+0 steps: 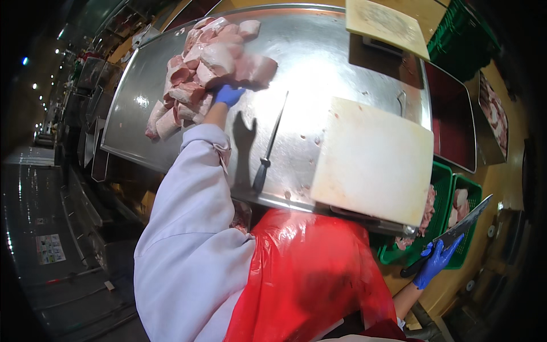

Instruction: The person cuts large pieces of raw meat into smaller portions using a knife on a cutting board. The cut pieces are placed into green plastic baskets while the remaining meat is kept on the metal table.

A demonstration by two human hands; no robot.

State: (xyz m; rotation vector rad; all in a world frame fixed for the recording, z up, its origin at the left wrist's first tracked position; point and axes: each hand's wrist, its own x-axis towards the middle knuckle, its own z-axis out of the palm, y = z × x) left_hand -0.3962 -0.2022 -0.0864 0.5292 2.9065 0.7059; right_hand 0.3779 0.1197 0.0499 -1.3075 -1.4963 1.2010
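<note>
On the shiny steel bench (134, 122), I saw remotely the left hand (229, 94) against slick, rounded meat chunks (216, 58), its fingers' grip unclear; the right hand (435, 263) clasped a long-bladed knife (468, 218).

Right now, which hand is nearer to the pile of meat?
Left. The left hand is at the lower-right edge of the pile of meat; the right hand is far to the right, holding a knife.
</note>
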